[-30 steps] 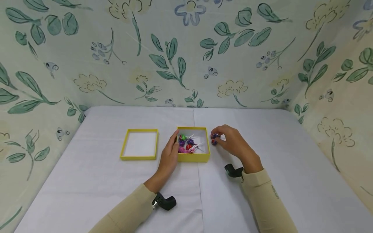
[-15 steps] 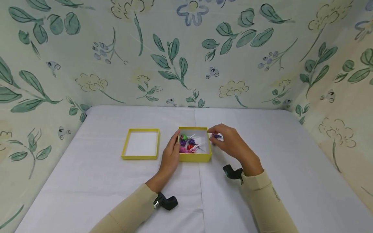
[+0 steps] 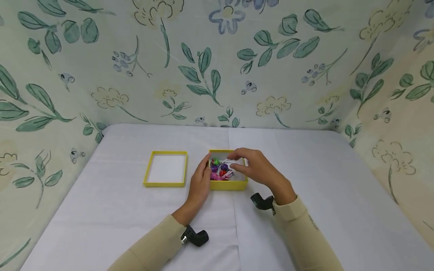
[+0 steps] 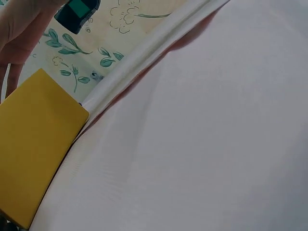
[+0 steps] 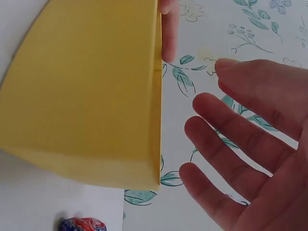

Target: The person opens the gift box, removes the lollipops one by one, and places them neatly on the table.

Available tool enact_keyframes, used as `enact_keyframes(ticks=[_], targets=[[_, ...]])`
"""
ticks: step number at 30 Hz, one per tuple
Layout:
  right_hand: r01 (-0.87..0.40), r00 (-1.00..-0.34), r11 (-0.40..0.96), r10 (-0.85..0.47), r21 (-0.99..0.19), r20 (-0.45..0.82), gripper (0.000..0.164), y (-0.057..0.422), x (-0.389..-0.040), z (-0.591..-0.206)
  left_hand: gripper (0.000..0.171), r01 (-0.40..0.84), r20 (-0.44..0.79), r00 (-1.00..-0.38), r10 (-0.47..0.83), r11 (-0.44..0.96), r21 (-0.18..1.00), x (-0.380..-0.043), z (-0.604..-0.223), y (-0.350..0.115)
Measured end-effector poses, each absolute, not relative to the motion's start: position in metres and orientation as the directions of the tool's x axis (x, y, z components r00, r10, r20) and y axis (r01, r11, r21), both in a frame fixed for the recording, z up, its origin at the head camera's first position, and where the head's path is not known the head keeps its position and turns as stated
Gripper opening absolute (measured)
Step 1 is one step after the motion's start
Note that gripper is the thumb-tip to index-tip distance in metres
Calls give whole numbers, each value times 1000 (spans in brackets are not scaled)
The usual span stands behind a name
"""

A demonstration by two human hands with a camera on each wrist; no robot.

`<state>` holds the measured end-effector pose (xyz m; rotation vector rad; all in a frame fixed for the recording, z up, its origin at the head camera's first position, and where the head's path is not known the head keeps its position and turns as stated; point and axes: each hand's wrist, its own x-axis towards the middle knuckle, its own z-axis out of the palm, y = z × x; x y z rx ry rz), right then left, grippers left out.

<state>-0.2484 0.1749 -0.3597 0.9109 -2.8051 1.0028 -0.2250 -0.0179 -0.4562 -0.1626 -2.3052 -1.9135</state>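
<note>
A yellow box (image 3: 228,185) with a pale inside stands on the table, holding several wrapped lollipops (image 3: 222,173) in green, purple, red and pink with white sticks. My left hand (image 3: 199,184) rests along the box's left wall, fingers mostly straight. Over the box's right side is my right hand (image 3: 259,167); in the right wrist view its thumb and fingers are spread apart with nothing between them. Another lollipop (image 5: 83,224), in a red and blue wrapper, lies on the table beside the box, hidden behind the right hand in the head view.
A shallow yellow-rimmed lid (image 3: 165,184) lies white inside up, left of the box. A white cloth (image 3: 112,210) with creases covers the table. Behind it hangs a curtain (image 3: 145,90) printed with leaves and flowers.
My right hand has moved left from the table beside the box to above it, and its fingers, which pinched a lollipop, have let go. The left hand stays at the box.
</note>
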Motion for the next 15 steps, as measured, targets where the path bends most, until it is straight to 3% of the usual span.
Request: enact_keyframes(ticks=[6,15], targets=[[-508,-798,554,-591,-659,119,24,163,-257,-365,46,173,179,-984,-15,193,966,-226,-458,-19],[-510,-718,514,-696,-689,13,22,156,-266,-375,46,179,188,-982,-21,230,957,-227,-460,-20]])
